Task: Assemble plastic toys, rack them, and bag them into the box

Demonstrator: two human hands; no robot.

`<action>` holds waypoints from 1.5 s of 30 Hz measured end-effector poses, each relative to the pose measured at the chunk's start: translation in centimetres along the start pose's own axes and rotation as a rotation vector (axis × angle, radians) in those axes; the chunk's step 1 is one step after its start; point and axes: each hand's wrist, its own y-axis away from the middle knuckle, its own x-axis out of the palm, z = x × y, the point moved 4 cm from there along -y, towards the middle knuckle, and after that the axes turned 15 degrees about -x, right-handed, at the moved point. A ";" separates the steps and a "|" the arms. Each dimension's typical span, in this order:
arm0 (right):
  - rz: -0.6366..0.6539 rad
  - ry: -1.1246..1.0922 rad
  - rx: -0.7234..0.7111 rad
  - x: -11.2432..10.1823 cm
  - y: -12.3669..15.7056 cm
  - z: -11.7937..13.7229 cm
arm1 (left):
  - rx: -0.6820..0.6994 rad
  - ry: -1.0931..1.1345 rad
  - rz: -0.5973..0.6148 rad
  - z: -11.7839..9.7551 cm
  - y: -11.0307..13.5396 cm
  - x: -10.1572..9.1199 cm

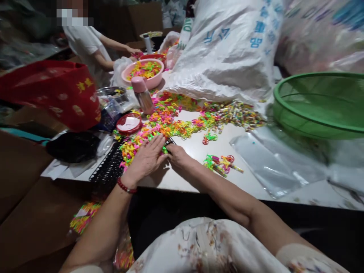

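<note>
My left hand [149, 153], with a red bead bracelet at the wrist, lies with fingers stretched out over a heap of small bright plastic toy pieces [129, 149] in pink, yellow, green and orange. Just right of it, my right hand [176, 153] has its fingers curled at the edge of a black plastic grid [170, 140], partly hidden under the hands and pieces. To the left lies a similar black slatted rack [108, 163]. A small group of toy pieces with patterned tubes [220, 165] rests on the white table [190, 178] right of my hands.
A pink-capped flask [142, 94], a red round basket [129, 124] and a pink basin [156, 80] of pieces stand beyond. A large white sack [227, 49] and a green basket [318, 113] lie right, by clear plastic bags [273, 163]. Another person [88, 49] works at the far left.
</note>
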 end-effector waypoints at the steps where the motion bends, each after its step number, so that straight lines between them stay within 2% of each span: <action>1: -0.006 0.014 -0.024 -0.7 0.9 0.9 | 0.005 -0.011 0.006 0.0 0.0 -0.1; 4: -0.029 0.115 -0.107 -4.2 5.5 3.9 | 0.024 -0.025 0.008 -0.2 0.2 -0.4; 6: -0.069 0.237 -0.031 -7.1 9.5 4.7 | 0.030 -0.025 0.004 -0.3 0.3 -0.7; 9: -0.134 0.468 0.089 -10.7 14.6 4.2 | 0.027 -0.030 0.010 -0.3 0.3 -0.7; 11: -0.106 0.589 0.153 -11.7 16.6 3.1 | 0.027 -0.035 0.016 -0.2 0.2 -0.5; 14: -0.005 0.685 0.212 -11.8 17.4 1.3 | 0.034 -0.034 0.030 -0.1 0.0 -0.4; 16: 0.010 0.706 0.239 -12.0 17.1 0.6 | 0.040 -0.026 0.046 -0.2 0.1 -0.4; 18: -0.033 0.680 0.262 -12.6 16.5 0.4 | 0.047 -0.017 0.061 -0.4 0.2 -0.6; 22: -0.157 0.417 0.285 -12.9 14.1 1.2 | 0.058 -0.024 0.068 -0.7 0.3 -1.1; 24: -0.176 0.214 0.303 -11.8 12.2 1.8 | 0.071 -0.044 0.064 -0.8 0.2 -1.3; 27: -0.174 -0.095 0.318 -8.8 8.9 2.2 | 0.078 -0.087 0.050 -0.8 0.3 -1.3; 29: -0.205 -0.196 0.294 -6.8 6.6 2.1 | 0.064 -0.113 0.041 -0.8 0.3 -1.2; 33: -0.298 -0.292 0.257 -3.5 3.0 1.0 | 0.052 -0.118 0.043 -0.8 0.5 -0.9; 36: -0.295 -0.353 0.209 -1.9 1.5 0.1 | 0.058 -0.093 0.049 -0.8 0.6 -1.0; 45: -0.142 -0.205 0.069 -0.5 0.9 -1.9 | 0.056 -0.045 0.046 -0.7 0.5 -0.9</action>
